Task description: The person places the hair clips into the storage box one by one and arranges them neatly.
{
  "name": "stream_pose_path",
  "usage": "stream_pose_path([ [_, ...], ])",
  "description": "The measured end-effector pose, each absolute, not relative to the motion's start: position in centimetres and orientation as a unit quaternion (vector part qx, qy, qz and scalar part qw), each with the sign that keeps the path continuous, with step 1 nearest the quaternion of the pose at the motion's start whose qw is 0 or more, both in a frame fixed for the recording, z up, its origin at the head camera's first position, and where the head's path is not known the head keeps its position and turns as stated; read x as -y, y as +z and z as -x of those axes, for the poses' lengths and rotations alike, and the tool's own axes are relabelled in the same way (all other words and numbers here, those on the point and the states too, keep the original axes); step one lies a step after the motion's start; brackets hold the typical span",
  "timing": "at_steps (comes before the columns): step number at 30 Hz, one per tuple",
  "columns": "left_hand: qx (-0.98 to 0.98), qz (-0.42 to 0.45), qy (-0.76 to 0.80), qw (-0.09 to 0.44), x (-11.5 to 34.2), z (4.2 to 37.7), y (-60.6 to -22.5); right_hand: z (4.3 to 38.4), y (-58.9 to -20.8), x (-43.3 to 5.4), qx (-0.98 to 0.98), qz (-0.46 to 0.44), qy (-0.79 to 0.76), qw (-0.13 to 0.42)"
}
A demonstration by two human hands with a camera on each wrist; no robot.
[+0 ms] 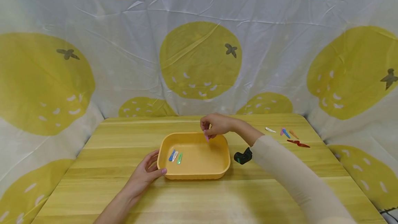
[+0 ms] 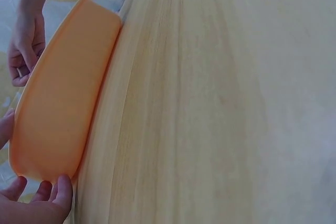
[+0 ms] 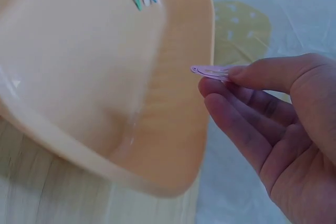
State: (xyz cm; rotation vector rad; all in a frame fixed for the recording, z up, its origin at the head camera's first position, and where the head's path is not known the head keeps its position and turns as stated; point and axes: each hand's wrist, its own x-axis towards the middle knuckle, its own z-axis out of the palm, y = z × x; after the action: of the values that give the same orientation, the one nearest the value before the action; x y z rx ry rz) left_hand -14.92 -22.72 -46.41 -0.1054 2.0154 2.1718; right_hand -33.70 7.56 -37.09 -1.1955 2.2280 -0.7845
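A yellow plastic basin (image 1: 199,176) stands on the table. My left hand (image 1: 148,170) grips its left end, the thumb at the near corner of the rim and the fingers against the outer wall. Over the far right part of the basin, my right hand (image 1: 216,124) pinches a pink snap hair clip (image 3: 212,71) between thumb and fingers. Inside, toward the left end, lie a blue hair clip (image 1: 172,155), a white one (image 1: 175,156) and a green one (image 1: 179,158), side by side.
On the table's right side lie a white hair clip (image 1: 270,130), a blue one (image 1: 286,133) overlapping a pink one, an orange one (image 1: 293,134) and red ones (image 1: 303,145). A black device (image 1: 243,156) is at my right sleeve. A patterned cloth (image 1: 199,6) hangs behind the table.
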Motion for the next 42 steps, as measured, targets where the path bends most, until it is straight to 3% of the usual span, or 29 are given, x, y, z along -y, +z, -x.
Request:
stream_pose_path([
  [22,-0.677,0.041,0.730,0.088,23.0,15.0,-46.7,32.8,-40.2,-2.1,-0.766,0.451,-0.331,0.316],
  [42,-0.668,0.042,0.737,0.095,22.9,15.1,-46.8,32.5,-43.0,1.0,-0.793,0.438,-0.276,0.322],
])
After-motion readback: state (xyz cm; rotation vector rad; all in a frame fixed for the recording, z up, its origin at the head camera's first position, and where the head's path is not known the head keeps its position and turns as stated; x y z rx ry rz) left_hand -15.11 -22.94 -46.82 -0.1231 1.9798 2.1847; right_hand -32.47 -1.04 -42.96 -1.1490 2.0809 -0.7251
